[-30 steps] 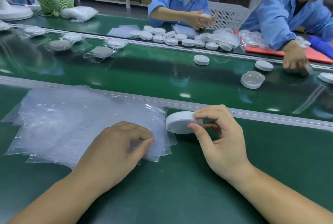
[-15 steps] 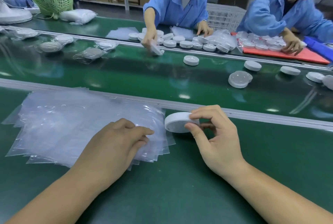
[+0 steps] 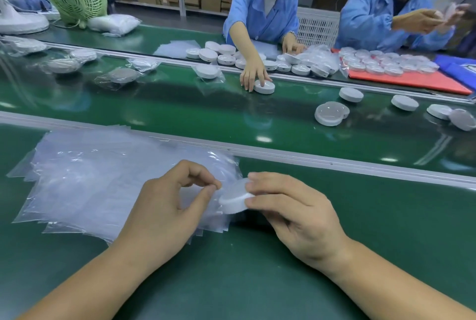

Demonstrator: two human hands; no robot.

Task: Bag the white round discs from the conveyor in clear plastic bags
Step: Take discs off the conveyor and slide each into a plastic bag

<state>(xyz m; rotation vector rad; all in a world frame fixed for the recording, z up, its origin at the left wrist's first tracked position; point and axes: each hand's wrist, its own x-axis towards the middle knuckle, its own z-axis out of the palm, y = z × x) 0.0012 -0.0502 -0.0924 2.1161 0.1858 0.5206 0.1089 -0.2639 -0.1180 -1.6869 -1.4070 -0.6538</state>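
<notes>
The head camera shows the left hand (image 3: pixel 164 206) now pinching up the top edge of the pile of clear bags (image 3: pixel 108 175); before, it lay flat. Just right of it, the right hand (image 3: pixel 296 211) grips 1 white disc (image 3: pixel 233 199), now tipped toward the bag. Sliding it in looks next.
</notes>
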